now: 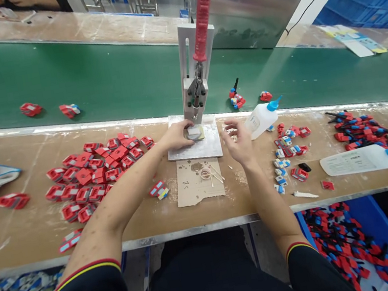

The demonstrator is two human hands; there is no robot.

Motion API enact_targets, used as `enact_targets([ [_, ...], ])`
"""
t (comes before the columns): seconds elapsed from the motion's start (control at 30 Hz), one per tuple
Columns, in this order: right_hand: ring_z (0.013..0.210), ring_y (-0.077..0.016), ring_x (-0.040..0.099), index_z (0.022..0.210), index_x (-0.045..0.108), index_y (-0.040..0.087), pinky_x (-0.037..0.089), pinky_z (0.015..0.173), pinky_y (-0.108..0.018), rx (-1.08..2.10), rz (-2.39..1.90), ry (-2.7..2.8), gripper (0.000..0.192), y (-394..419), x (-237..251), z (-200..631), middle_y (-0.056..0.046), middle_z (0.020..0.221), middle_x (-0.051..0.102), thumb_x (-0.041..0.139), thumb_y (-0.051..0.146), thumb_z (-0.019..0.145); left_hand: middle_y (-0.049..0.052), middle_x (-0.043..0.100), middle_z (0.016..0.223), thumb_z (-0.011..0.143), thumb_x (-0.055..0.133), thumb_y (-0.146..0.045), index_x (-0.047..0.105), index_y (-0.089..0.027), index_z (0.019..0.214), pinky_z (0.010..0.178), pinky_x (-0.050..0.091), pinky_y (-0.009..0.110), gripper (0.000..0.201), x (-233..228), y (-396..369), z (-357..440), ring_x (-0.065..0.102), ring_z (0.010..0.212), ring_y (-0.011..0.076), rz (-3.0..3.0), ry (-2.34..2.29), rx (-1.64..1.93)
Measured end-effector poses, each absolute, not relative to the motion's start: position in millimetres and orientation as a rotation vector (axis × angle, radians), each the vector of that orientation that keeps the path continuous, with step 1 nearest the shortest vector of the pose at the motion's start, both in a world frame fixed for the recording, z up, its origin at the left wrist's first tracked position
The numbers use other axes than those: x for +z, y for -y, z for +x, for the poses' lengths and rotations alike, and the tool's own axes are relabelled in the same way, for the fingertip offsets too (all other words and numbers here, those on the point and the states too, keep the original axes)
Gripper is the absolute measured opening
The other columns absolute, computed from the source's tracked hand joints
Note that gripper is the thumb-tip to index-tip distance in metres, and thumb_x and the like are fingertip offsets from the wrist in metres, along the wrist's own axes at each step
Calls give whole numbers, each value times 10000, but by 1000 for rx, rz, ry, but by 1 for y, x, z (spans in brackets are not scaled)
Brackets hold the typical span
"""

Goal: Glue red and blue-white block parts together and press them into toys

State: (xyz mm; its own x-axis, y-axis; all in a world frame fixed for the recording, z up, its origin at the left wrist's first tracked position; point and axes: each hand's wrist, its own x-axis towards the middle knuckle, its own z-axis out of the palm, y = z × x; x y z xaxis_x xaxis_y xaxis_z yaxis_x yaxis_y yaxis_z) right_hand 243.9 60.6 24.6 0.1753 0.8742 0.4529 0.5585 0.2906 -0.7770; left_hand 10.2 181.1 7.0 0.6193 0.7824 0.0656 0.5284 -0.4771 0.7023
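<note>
Shirt (209, 282), left hand (176, 136) pinching grey piece (195, 132), long lever (203, 17) pointing up, right hand (238, 144) half-curled

Both arms are stretched out toward the far side. The left arm (131, 195) slants in from near left, forearm running far and to the right, and the left hand (176, 137) ends up pointing right, thumb on the near side, fingers on the far side, bit of a gap between them. The right arm (271, 204) comes from near right, leaning a little left, wrist pretty much in line. The right hand (238, 143) has loosely curled fingers, and the two hands are apart.
</note>
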Motion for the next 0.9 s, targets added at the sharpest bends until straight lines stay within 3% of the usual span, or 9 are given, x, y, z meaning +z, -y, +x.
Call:
enact_targets([
  [0.1,1134,-292,674,1230,620,224,592,932,-487,575,-1479,1695,433,-81,5,240,-140,1300,707,718,357,830,140,742,1296,685,800,-226,655,-172,1272,1087,536,460,607,7,-182,11,700,1210,312,2197,-1013,508],
  [0.27,1299,-370,629,1338,605,179,473,1159,-617,632,-1500,1840,602,-104,-11,233,-201,1404,687,766,294,770,151,736,1325,685,777,-216,646,-164,1295,1098,530,473,625,9,-181,10,695,1225,322,2223,-1008,484],
  [0.5,1272,-336,649,1378,571,198,539,1080,-562,640,-1466,1745,612,-97,-5,240,-193,1425,679,752,382,823,153,745,1287,727,764,-233,633,-167,1339,1082,542,481,629,5,-180,13,709,1183,319,2239,-1009,475],
  [0.6,1211,-316,668,1349,582,228,565,1017,-536,607,-1445,1670,587,-92,1,241,-164,1396,696,755,402,816,184,683,1422,696,837,-265,569,-174,1445,1154,508,528,801,11,-179,12,658,1316,369,2243,-996,488],
  [0.7,1180,-300,678,1304,598,247,577,971,-504,546,-1408,1597,525,-87,5,241,-143,1358,708,743,404,825,190,535,1614,651,921,-334,485,-212,1538,1242,435,568,996,31,-161,-18,511,1496,413,2281,-1016,587],
  [0.77,1152,-281,685,1273,608,261,583,935,-476,496,-1366,1578,464,-88,7,242,-124,1321,714,722,408,848,171,548,1600,770,864,-402,510,-210,1519,1233,450,551,850,45,-129,-53,524,1484,390,2292,-1114,696],
  [0.83,1104,-254,691,1247,616,273,591,883,-437,432,-1300,1561,398,-92,13,244,-103,1268,715,694,424,887,127,687,1389,923,727,-425,625,-217,1386,1139,531,510,518,52,-84,-89,659,1299,332,2271,-1302,749],
  [0.9,1060,-230,691,1228,622,279,595,844,-405,364,-1209,1529,345,-99,23,246,-85,1221,705,669,441,927,107,735,1202,977,662,-431,690,-216,1277,1023,589,478,371,48,-34,-112,713,1129,302,2236,-1473,658],
])
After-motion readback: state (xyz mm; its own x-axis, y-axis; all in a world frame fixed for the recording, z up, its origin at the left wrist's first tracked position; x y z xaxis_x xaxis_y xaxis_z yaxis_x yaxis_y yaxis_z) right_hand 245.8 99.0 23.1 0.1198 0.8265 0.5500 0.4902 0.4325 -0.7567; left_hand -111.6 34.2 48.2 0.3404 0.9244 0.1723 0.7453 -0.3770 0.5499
